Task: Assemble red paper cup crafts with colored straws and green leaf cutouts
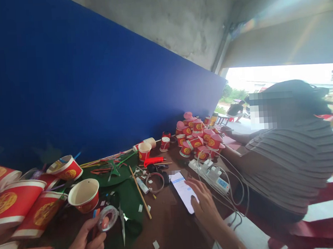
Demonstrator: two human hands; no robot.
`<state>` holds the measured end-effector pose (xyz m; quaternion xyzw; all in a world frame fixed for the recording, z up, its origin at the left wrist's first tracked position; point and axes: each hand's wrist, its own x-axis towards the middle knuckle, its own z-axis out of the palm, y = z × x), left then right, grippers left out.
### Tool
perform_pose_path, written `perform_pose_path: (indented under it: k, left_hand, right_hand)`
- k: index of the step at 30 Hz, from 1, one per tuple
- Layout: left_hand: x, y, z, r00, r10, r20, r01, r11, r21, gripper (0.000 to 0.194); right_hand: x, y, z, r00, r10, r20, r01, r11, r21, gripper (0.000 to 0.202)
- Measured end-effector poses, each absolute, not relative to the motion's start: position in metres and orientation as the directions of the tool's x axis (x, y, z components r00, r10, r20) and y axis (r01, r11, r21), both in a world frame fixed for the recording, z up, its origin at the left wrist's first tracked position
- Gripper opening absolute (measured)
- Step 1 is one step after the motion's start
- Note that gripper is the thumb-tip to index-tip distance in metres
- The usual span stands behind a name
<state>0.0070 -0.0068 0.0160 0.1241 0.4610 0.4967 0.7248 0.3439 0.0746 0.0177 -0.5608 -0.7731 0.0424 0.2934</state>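
My left hand (90,240) is closed around a roll of clear tape (108,218), with a small blue-and-orange piece by the thumb. My right hand (203,203) rests over a smartphone (184,193) lying on the table, its fingers apart and some at the lit screen. Beside the tape roll lie scissors (122,226) with dark handles, on green sheet material (133,199). An upright red paper cup (85,199) stands just beyond my left hand. Between the cup and the phone is a thin wooden stick (140,193).
Several red cups (21,203) crowd the left. A red glue gun (154,161) lies behind the phone. Cups with pink tops (198,137) are piled further back. A power strip (211,176) with white cables is at right, near a seated person (293,162). A blue panel (101,76) backs the table.
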Motion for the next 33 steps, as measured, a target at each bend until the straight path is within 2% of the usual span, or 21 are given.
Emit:
perform_pose_path:
  k: [2, 4, 7, 9, 12, 16, 21, 26, 29, 33]
  left_hand:
    - [0.009, -0.004, 0.016, 0.106, 0.826, -0.554, -0.609, 0.494, 0.62, 0.036]
    - [0.01, -0.002, 0.016, 0.145, 0.837, -0.528, -0.61, 0.496, 0.618, 0.037]
    - [0.01, -0.001, 0.019, 0.126, 0.839, -0.53, -0.576, 0.497, 0.649, 0.043]
    - [0.009, 0.0, 0.024, 0.038, 0.832, -0.553, -0.527, 0.487, 0.697, 0.047]
    - [0.004, 0.001, 0.032, -0.016, 0.842, -0.539, -0.431, 0.481, 0.764, 0.05]
    - [-0.004, 0.007, 0.033, -0.091, 0.905, -0.417, -0.339, 0.365, 0.867, 0.048]
    - [-0.003, 0.008, 0.03, -0.036, 0.933, -0.358, -0.284, 0.333, 0.899, 0.047]
    - [0.005, 0.007, 0.03, -0.061, 0.948, -0.311, -0.368, 0.268, 0.89, 0.053]
    - [0.01, 0.008, 0.028, -0.062, 0.936, -0.346, -0.418, 0.291, 0.861, 0.053]
    - [0.01, 0.009, 0.031, -0.031, 0.92, -0.39, -0.45, 0.335, 0.827, 0.046]
  right_hand:
    - [0.307, 0.071, 0.029, -0.275, 0.89, 0.363, 0.747, 0.435, -0.503, 0.044]
    - [0.263, 0.07, 0.038, -0.422, 0.863, 0.278, 0.622, 0.498, -0.604, 0.039]
    - [0.198, 0.079, 0.047, -0.478, 0.827, 0.294, 0.466, 0.523, -0.713, 0.029]
    - [0.163, 0.088, 0.05, -0.496, 0.818, 0.291, 0.317, 0.482, -0.817, 0.028]
    - [0.13, 0.099, 0.051, -0.587, 0.783, 0.208, 0.049, 0.29, -0.956, 0.038]
    - [0.119, 0.101, 0.047, -0.711, 0.686, 0.154, -0.082, 0.138, -0.987, 0.035]
    - [0.13, 0.093, 0.043, -0.79, 0.61, 0.06, -0.155, -0.105, -0.982, 0.025]
    - [0.13, 0.092, 0.035, -0.72, 0.68, 0.141, -0.255, -0.07, -0.964, 0.036]
    - [0.127, 0.09, 0.029, -0.671, 0.72, 0.176, -0.268, -0.015, -0.963, 0.04]
    - [0.122, 0.086, 0.023, -0.641, 0.755, 0.139, -0.288, -0.068, -0.955, 0.041]
